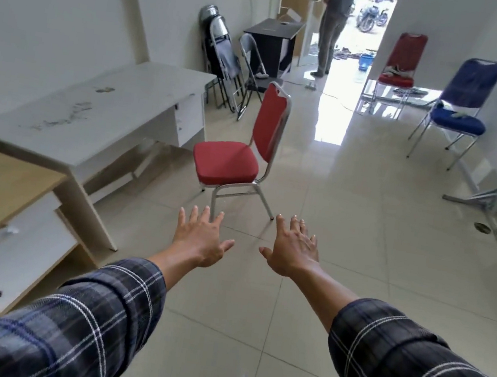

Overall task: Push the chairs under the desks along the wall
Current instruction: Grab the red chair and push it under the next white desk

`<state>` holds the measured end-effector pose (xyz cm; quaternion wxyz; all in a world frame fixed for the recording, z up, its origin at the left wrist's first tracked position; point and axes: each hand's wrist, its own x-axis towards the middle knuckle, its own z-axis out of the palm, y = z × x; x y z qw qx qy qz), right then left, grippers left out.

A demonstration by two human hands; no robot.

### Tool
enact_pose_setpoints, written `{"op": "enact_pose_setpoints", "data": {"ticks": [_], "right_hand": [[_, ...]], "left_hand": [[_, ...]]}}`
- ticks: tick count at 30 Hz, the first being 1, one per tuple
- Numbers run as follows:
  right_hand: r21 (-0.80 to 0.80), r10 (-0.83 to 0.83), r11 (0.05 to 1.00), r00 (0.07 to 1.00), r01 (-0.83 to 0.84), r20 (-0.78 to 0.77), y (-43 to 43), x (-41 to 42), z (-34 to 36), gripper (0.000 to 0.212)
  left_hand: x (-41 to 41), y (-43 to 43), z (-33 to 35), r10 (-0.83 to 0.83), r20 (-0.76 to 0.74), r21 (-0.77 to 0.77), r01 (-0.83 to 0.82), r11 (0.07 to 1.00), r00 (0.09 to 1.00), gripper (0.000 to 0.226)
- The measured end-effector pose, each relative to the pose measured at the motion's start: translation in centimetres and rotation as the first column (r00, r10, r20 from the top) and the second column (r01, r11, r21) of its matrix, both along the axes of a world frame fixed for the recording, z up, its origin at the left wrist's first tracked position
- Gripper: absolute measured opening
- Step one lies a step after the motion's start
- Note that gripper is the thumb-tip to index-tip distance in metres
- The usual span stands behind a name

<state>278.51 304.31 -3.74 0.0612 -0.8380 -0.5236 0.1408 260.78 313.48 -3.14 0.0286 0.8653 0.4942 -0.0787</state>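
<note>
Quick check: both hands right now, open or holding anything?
Left hand: open, fingers spread, holding nothing, short of the red chair.
Right hand: open, fingers spread, holding nothing.

Floor (341, 264): pale glossy tiles ahead of me, bright where the doorway light falls.
Folding chairs (226, 55): folded, leaning on the left wall.
Black cabinet (271, 42): beyond them, near the door.
Person (332, 25): standing in the doorway.
Blue bucket (365, 62): just outside.
Motorbikes (371, 16): parked outdoors.
</note>
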Motion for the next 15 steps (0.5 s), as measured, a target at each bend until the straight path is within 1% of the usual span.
{"op": "enact_pose_setpoints", "data": {"ticks": [4,10,15], "right_hand": [[-0.009,-0.035,0.999,0.999,0.035,0.002,5.3,5.9,-0.8,0.09],[-0.028,-0.103,0.994,0.995,0.103,-0.009,14.4,13.1,-1.0,0.09],[0.0,-0.146,0.989,0.989,0.146,-0.004,22.6,19.3,0.0,0.091]], "left_hand": [[6.8,6.4,-0.7,-0.028,0.017,-0.047,0.028,0.999,0.999,0.081],[15.0,16.5,-0.9,-0.091,-0.015,-0.062,0.09,0.994,0.996,0.08],[21.9,25.5,0.1,-0.145,-0.03,-0.049,0.144,0.988,0.989,0.079]]}}
